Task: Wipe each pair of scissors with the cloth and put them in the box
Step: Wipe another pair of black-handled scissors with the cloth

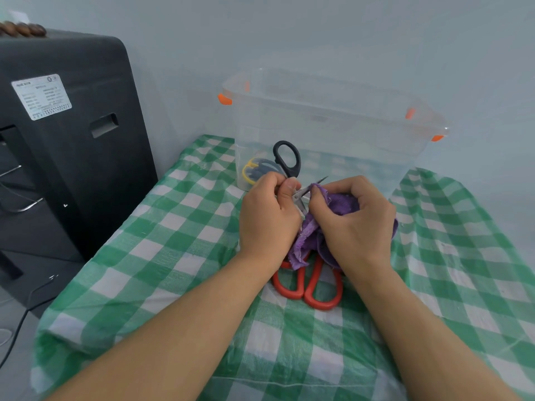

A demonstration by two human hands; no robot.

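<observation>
My left hand (267, 215) grips black-handled scissors (286, 159) near the pivot, one handle loop sticking up and the blades spread apart. My right hand (354, 221) holds a bunched purple cloth (340, 205) against the lower blade; the other blade tip pokes out above the cloth. Red-handled scissors (314, 287) lie on the table under my hands, their blades hidden by the cloth. A clear plastic box (333, 111) with orange clips stands just behind, and inside it at the left lies a pair of scissors with yellow and grey handles (254, 170).
A green and white checked tablecloth (173, 256) covers the table. To the left stands a large black machine (63, 134) with a white label, cables trailing on the floor beside it. A pale wall is right behind the box.
</observation>
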